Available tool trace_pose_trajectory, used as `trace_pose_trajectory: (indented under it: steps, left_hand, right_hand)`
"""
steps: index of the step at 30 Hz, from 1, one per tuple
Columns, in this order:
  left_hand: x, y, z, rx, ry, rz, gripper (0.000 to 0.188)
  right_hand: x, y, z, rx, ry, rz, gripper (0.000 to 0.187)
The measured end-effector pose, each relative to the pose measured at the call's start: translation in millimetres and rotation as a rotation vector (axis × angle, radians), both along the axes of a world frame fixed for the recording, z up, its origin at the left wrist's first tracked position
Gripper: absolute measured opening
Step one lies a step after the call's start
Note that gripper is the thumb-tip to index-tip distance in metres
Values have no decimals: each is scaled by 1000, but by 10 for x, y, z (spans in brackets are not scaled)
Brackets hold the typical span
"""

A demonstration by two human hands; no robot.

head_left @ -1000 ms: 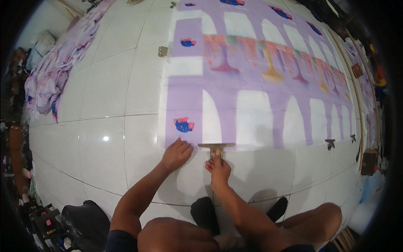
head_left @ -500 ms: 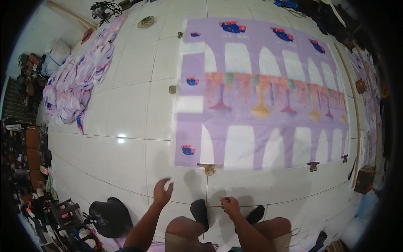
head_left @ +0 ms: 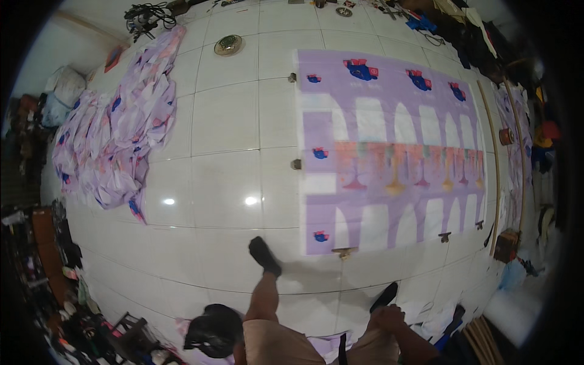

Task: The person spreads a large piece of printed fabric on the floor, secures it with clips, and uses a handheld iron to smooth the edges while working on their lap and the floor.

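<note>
Spread on the floor is a large purple-and-white printed fabric sheet (head_left: 389, 210), with blue and pink motifs and a band of goblet shapes. Metal clips, among them a wide bulldog clip (head_left: 344, 252) at its near left corner, grip its edges. My right hand (head_left: 389, 319) is at my right knee, apart from the sheet. Its fingers blend into the knee, so their pose is unclear. My left hand (head_left: 239, 354) hangs by my left thigh at the lower edge, beside a black rounded bag (head_left: 214, 331). Most of it is hidden.
Crumpled printed fabric (head_left: 115, 131) is heaped at the left. A round dish (head_left: 228, 45) and tangled black cables (head_left: 146, 18) lie at the back. Long wooden sticks (head_left: 490, 146) and a small brown box (head_left: 507, 245) are right of the sheet. Clutter fills the left side.
My left foot has stepped out to the left and my view has shifted. Both hands have drawn back from in front of me, the left beside my thigh, the right to my knee.
</note>
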State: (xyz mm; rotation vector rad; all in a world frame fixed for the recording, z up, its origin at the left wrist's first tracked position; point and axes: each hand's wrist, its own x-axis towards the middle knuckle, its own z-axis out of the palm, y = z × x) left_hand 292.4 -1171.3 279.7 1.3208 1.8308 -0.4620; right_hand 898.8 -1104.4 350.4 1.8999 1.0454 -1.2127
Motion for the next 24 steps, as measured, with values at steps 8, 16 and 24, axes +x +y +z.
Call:
trace_pose_trajectory:
  steps: [8, 16, 24]
  left_hand:
    - [22, 5548, 564, 438, -157, 104, 30]
    - [955, 8548, 505, 482, -209, -365, 35]
    - [2767, 10843, -484, 553, -395, -1075, 44]
  right_hand:
    - [-1180, 2124, 457, 555, 380, -1006, 55]
    - [-2176, 3747, -161, 456, 537, -1527, 50]
    - [-2281, 5268, -1552, 517, 282, -1570, 49]
